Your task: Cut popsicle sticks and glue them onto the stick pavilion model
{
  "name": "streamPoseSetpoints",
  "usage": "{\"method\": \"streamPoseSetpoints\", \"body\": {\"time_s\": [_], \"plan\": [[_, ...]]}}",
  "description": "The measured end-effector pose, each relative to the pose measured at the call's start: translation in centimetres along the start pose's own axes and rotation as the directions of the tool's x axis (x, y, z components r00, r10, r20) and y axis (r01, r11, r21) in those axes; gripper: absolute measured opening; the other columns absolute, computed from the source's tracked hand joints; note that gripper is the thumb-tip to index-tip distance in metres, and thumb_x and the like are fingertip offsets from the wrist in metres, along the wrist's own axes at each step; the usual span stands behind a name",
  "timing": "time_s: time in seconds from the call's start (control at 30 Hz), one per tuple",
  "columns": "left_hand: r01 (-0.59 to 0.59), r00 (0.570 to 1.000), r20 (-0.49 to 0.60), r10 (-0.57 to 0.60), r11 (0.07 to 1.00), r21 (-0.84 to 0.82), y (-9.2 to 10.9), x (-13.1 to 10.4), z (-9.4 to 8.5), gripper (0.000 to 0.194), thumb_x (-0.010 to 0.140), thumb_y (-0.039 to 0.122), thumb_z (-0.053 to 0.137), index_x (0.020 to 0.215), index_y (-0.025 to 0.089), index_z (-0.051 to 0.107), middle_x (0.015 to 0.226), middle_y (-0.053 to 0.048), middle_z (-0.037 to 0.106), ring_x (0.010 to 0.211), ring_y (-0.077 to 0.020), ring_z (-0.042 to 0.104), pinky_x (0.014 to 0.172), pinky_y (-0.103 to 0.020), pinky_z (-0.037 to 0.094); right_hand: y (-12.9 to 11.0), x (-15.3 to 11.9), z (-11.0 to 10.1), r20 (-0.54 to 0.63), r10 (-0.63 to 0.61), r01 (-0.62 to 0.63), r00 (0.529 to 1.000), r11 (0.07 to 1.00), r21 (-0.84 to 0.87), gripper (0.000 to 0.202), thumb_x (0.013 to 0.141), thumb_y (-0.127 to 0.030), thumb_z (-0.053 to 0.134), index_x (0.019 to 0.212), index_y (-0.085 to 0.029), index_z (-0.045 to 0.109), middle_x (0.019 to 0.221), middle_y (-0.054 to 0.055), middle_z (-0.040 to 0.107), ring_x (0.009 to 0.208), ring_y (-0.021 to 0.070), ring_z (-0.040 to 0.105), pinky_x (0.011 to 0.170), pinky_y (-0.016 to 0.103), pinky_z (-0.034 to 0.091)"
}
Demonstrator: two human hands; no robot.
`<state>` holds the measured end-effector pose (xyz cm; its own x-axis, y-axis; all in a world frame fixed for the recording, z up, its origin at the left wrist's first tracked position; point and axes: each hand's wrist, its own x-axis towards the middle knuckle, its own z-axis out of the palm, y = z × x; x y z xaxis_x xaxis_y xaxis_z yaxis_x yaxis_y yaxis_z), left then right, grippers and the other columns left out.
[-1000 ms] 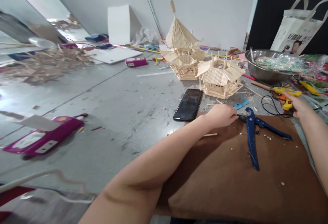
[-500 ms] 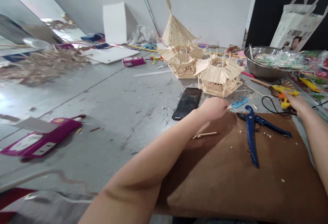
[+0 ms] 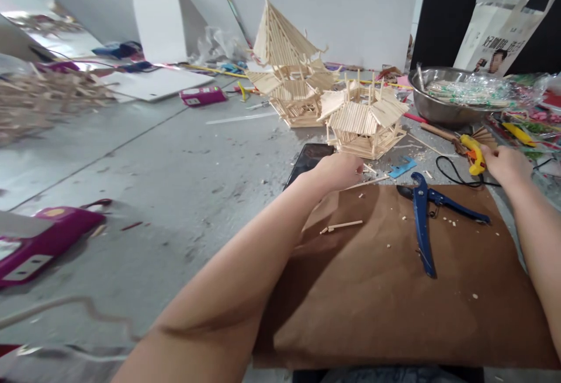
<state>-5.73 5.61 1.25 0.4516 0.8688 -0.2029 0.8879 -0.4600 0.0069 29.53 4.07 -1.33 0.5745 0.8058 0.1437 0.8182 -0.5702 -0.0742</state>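
My left hand (image 3: 344, 169) is closed, low in front of a six-sided stick pavilion (image 3: 366, 120). A thin wooden stick (image 3: 372, 182) shows just beside its fingers; whether they grip it I cannot tell. My right hand (image 3: 508, 165) is closed on a yellow glue gun (image 3: 474, 152) at the right, and a black cord curls beside it. Between the hands, blue cutters (image 3: 423, 213) with spread handles lie on a brown board (image 3: 394, 313). Short stick pieces (image 3: 346, 225) rest on the board to their left.
A taller pavilion with a pointed roof (image 3: 287, 49) stands behind. A black phone (image 3: 309, 161) lies by my left wrist. At the back right is a metal bowl (image 3: 432, 105) of wrapped sticks. Purple power strips (image 3: 56, 237) and a stick pile (image 3: 56, 93) are at left.
The view has shifted, so most things sit further left and higher. A thin stick now shows beside my left fingers. My right hand still has the glue gun, which is turned more upright.
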Motion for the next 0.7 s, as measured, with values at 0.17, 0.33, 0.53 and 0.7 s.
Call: {"method": "streamPoseSetpoints", "body": {"time_s": [0.17, 0.33, 0.53, 0.7], "plan": [[-0.079, 0.997, -0.005, 0.080, 0.997, 0.020, 0.3, 0.0, 0.4, 0.027, 0.072, 0.023, 0.042, 0.086, 0.019, 0.064, 0.087, -0.009, 0.066, 0.078, -0.0201, 0.061, 0.061, -0.026, 0.044, -2.0, -2.4, -0.8, -0.218, -0.295, 0.321, 0.930, 0.942, 0.096, 0.030, 0.080, -0.042, 0.046, 0.091, -0.019, 0.062, 0.082, 0.010, 0.066, 0.074, 0.0204, 0.057, 0.058, 0.027, 0.031], [-0.080, 0.997, 0.021, 0.079, 0.996, 0.029, 0.8, -0.2, 0.4, 0.026, 0.071, 0.023, 0.043, 0.086, 0.018, 0.064, 0.084, -0.009, 0.066, 0.076, -0.0205, 0.061, 0.060, -0.026, 0.044, -5.4, -6.0, -0.1, -0.129, -0.611, 0.625, 0.781, 0.767, 0.148, 0.022, 0.082, -0.034, 0.045, 0.084, -0.021, 0.062, 0.087, 0.005, 0.066, 0.079, 0.0196, 0.057, 0.062, 0.028, 0.035], [-0.125, 0.992, 0.019, 0.124, 0.992, 0.026, 1.6, -0.3, 0.6, 0.027, 0.070, 0.021, 0.044, 0.088, 0.018, 0.064, 0.088, -0.011, 0.066, 0.082, -0.0233, 0.062, 0.067, -0.032, 0.047, -6.5, -7.1, 1.8, 0.054, -0.641, 0.642, 0.765, 0.767, 0.008, 0.025, 0.085, -0.032, 0.039, 0.087, -0.020, 0.061, 0.092, 0.007, 0.062, 0.080, 0.0198, 0.057, 0.059, 0.028, 0.034], [-0.126, 0.992, -0.018, 0.126, 0.992, 0.026, 1.9, -0.3, 0.8, 0.026, 0.073, 0.024, 0.044, 0.088, 0.017, 0.064, 0.089, -0.011, 0.066, 0.083, -0.0247, 0.062, 0.067, -0.034, 0.048, -6.3, -6.7, 2.1, 0.124, -0.651, 0.660, 0.749, 0.749, -0.055, 0.026, 0.087, -0.031, 0.034, 0.088, -0.018, 0.057, 0.095, 0.010, 0.059, 0.074, 0.0203, 0.058, 0.056, 0.029, 0.032]]}}
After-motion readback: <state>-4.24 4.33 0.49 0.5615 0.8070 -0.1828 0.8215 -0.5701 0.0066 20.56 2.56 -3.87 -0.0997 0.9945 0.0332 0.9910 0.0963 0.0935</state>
